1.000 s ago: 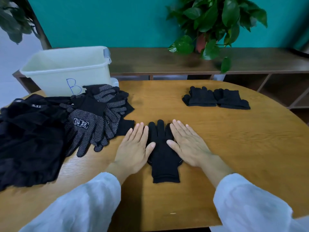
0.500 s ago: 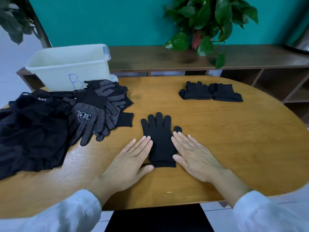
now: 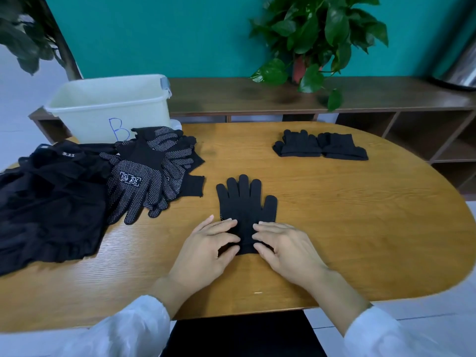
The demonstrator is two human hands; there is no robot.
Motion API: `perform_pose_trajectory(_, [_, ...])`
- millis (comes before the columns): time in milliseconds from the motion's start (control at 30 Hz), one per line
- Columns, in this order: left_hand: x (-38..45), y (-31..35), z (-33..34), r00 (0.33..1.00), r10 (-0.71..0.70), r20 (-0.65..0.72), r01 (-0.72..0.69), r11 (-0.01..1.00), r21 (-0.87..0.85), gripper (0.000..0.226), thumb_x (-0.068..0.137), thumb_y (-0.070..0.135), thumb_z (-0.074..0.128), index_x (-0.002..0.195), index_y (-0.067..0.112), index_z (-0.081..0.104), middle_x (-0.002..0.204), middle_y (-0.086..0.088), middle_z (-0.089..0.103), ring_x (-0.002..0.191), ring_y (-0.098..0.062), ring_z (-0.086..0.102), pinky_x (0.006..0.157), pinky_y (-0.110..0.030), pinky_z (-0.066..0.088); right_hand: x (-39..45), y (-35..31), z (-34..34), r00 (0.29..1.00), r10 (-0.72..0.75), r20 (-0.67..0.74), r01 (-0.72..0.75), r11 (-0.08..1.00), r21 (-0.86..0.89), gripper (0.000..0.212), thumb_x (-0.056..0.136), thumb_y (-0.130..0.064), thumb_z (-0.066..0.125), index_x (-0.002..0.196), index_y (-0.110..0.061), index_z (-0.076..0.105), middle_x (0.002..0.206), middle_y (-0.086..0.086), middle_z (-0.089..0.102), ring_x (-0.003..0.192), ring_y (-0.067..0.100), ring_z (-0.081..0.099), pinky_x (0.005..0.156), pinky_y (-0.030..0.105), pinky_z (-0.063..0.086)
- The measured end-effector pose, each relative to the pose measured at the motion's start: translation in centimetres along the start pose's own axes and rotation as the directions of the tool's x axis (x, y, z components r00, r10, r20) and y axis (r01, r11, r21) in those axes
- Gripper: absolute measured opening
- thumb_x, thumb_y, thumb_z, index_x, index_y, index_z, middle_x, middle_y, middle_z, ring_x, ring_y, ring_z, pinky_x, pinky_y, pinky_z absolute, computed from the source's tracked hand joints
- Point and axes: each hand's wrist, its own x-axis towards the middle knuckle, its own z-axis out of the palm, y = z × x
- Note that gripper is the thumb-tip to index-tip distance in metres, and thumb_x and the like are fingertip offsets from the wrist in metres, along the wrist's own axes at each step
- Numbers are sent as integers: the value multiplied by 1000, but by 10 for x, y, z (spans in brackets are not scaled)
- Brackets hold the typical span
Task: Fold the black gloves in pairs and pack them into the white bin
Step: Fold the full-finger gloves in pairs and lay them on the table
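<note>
At frame centre, a black glove (image 3: 243, 199) lies flat on the worktop (image 3: 347, 228). Left hand (image 3: 208, 251) and right hand (image 3: 286, 248) pinch its cuff, fingers curled

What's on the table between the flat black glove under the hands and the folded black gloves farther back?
Only bare wooden table separates the flat black glove from the folded black gloves, per the head view.

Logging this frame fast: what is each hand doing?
Left hand: pinches the glove at its cuff.
Right hand: pinches the same cuff.
</note>
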Motion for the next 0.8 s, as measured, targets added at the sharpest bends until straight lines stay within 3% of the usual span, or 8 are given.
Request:
perform_pose_trajectory(100, [2, 2, -1, 998, 42, -42, -41, 999, 33, 33, 90, 42, 51, 99, 23, 76, 127, 5, 65, 123, -1, 52, 117, -23, 19, 1, -2, -4, 998, -26, -60, 26, 1000, -4, 24, 85, -28, 60, 99, -18, 77, 109, -1, 73, 106, 13, 68, 92, 33, 54])
perform_pose_trajectory(267, [-2, 4, 2, 958, 279, -63, -258, 939, 227, 21, 90, 30, 58, 87, 22, 77, 113, 7, 71, 112, -9, 61, 109, -36, 34, -10, -4, -1, 985, -152, -75, 146, 985, -89, 13, 81, -22, 66, 88, -17, 76, 105, -2, 74, 102, 14, 69, 92, 29, 53])
perform_pose_trajectory(400, [0, 6, 5, 947, 307, -91, -279, 930, 239, 16, 85, 23, 60, 79, 20, 74, 101, 9, 72, 104, -8, 63, 110, -31, 32, -12, -8, 4, 974, -199, -110, 186, 976, -114, 20, 86, -17, 53, 81, -14, 72, 101, 0, 74, 100, 15, 68, 92, 28, 52])
perform_pose_trajectory(567, [0, 6, 2, 941, 336, -48, -319, 924, 211, 13, 85, 20, 61, 79, 21, 72, 98, 11, 69, 100, -6, 63, 111, -28, 31, -17, -9, 6, 971, -193, -140, 186, 981, -61, 22, 87, -15, 50, 82, -13, 71, 98, -1, 73, 99, 15, 68, 93, 25, 49])
perform_pose_trajectory(800, [-4, 4, -8, 944, 328, 14, -327, 936, 128, 16, 88, 30, 64, 93, 21, 77, 104, 9, 70, 104, -8, 61, 102, -27, 39, -20, -7, -2, 994, -99, -36, 101, 993, 53, 31, 83, -20, 47, 96, -17, 75, 115, -2, 71, 112, 11, 64, 92, 28, 54])
